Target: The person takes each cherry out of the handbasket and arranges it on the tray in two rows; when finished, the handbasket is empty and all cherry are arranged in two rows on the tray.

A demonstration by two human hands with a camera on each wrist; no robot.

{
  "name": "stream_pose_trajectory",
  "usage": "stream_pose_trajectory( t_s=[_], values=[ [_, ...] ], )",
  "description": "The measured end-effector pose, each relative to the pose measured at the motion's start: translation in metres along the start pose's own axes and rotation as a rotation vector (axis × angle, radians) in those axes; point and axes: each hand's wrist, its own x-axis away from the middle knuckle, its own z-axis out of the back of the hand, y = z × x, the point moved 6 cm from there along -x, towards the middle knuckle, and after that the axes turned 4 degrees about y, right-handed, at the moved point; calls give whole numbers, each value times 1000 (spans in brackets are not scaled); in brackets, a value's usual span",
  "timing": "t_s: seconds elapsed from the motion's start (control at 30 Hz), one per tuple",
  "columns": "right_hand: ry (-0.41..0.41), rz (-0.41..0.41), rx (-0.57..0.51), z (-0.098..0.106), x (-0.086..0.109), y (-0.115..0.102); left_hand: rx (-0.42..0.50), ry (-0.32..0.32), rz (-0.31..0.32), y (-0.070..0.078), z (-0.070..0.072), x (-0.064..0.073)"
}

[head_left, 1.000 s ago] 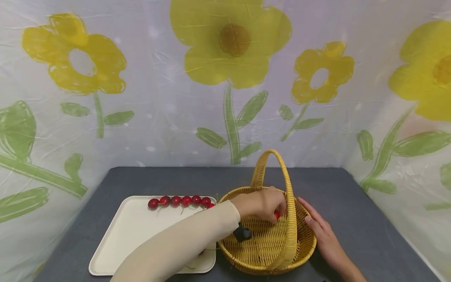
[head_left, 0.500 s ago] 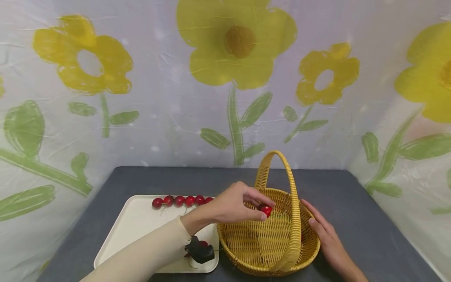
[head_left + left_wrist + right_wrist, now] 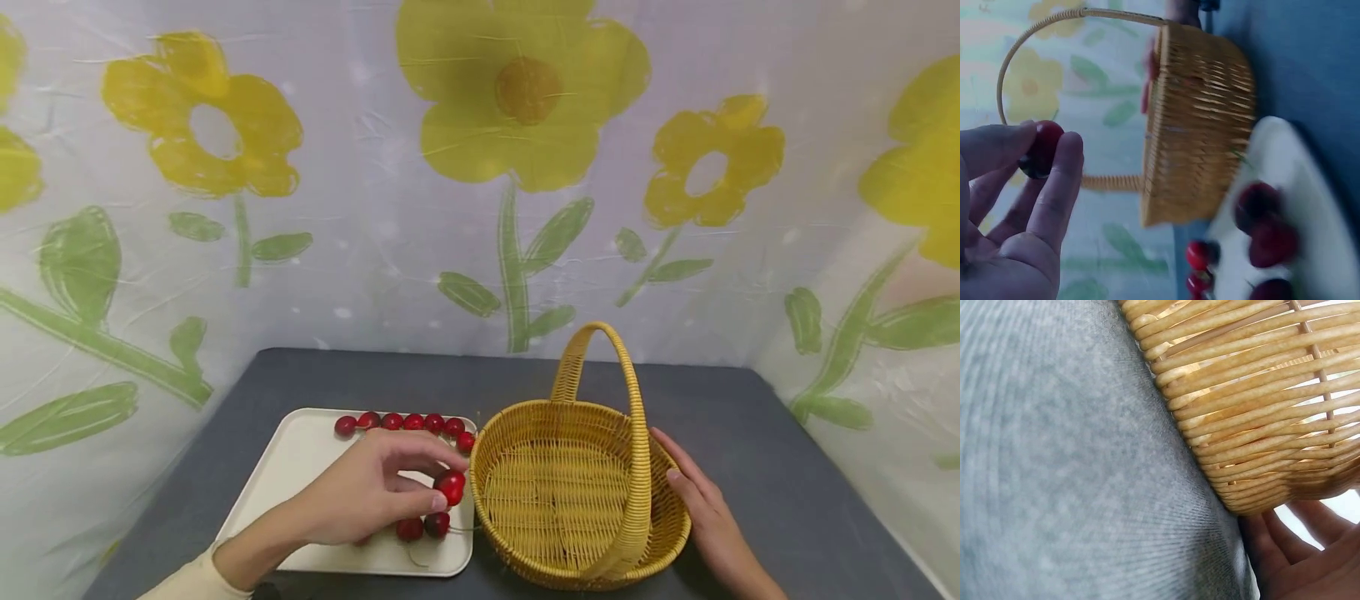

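My left hand (image 3: 348,492) pinches a dark red cherry (image 3: 451,487) between thumb and fingers, above the right side of the white tray (image 3: 307,458). In the left wrist view the cherry (image 3: 1049,140) shows glossy and nearly black on one side. Just right of the tray stands a yellow wicker basket (image 3: 570,508) with a tall arched handle. My right hand (image 3: 705,508) rests against its right side, thumb near the rim. Close up, the right wrist view shows that hand's fingers (image 3: 1322,519) extended along the woven wall (image 3: 1260,419).
Along the tray's back edge runs a row of several cherries (image 3: 413,422). Nearer the front right corner lie more cherries (image 3: 437,524) with thin stems, partly behind the left hand. A dark grey tabletop (image 3: 757,433) reaches back to a flower-printed curtain (image 3: 360,275).
My left hand has come out of the basket and moved left over the tray, bringing the cherry with it. The right hand stays at the basket's side. The head view has shifted slightly.
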Motion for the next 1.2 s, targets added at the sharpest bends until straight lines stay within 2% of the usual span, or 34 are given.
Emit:
stream_pose_trajectory(
  t_s=[0.2,0.4,0.47,0.57,0.67,0.7,0.8,0.93,1.03,1.1,1.2],
  values=[
    [-6,1,-19,-1,1,0,22,76,-15,-11,23,48],
    [-12,-21,-42,-1,3,0,2,144,37,-25,42,83],
    [-14,-21,-42,-1,3,-1,-6,144,24,-31,47,94],
    [-20,-16,-45,-2,3,-2,0,124,41,-45,54,109],
    [-26,-20,-62,-3,2,-2,30,92,87,-63,62,121],
    [-26,-22,-64,-3,2,-2,40,84,107,-70,64,124],
    [-24,-31,-73,-2,2,-2,-5,74,89,-84,71,130],
    [-27,-25,-84,-2,1,-2,-202,115,80,-95,81,133],
    [-30,-18,-93,-2,1,-1,-282,136,166,-102,86,133],
    [-31,-14,-91,-2,1,-1,-273,134,232,-105,87,132],
    [-26,-15,-73,-3,1,-1,-253,128,292,-108,86,129]
  ],
)
